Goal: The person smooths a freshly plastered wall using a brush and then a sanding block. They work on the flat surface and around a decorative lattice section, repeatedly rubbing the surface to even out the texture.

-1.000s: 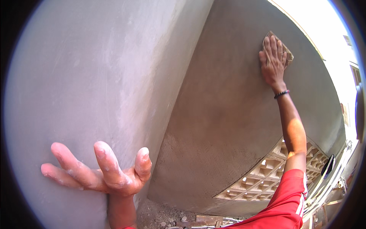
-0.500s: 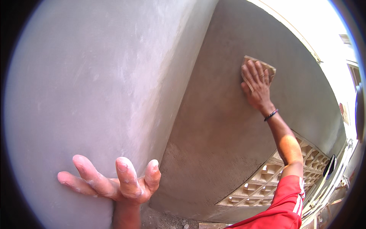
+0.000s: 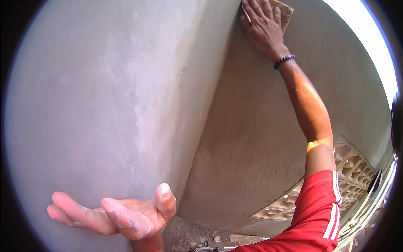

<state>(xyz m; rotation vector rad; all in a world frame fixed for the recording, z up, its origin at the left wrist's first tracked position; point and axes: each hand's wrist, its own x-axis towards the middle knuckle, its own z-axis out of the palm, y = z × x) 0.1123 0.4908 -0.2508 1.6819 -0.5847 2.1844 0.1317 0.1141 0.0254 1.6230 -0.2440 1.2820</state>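
My right hand (image 3: 264,27), a dark beaded bracelet on its wrist, lies over a thin, flat, tan angular pad (image 3: 287,14). The hand presses this pad against the grey plastered wall (image 3: 252,113), high up beside the inner corner. Part of the pad is hidden under the palm and fingers; whether it is sponge or board I cannot tell. My left hand (image 3: 126,214) is at the lower left, palm up, with its fingers apart and smeared with pale plaster. Nothing lies in it. Behind it stands the smoother, lighter grey wall (image 3: 92,113).
A cream lattice of ventilation blocks (image 3: 352,164) is set into the right wall, low down. Pale poles or pipes (image 3: 365,218) lean at the far right. Rubble (image 3: 193,235) and wood pieces (image 3: 243,238) lie on the ground by the wall's foot.
My right hand has slid the pad up and to the left across the wall, close to the corner. The left hand has dropped slightly and turned, still empty.
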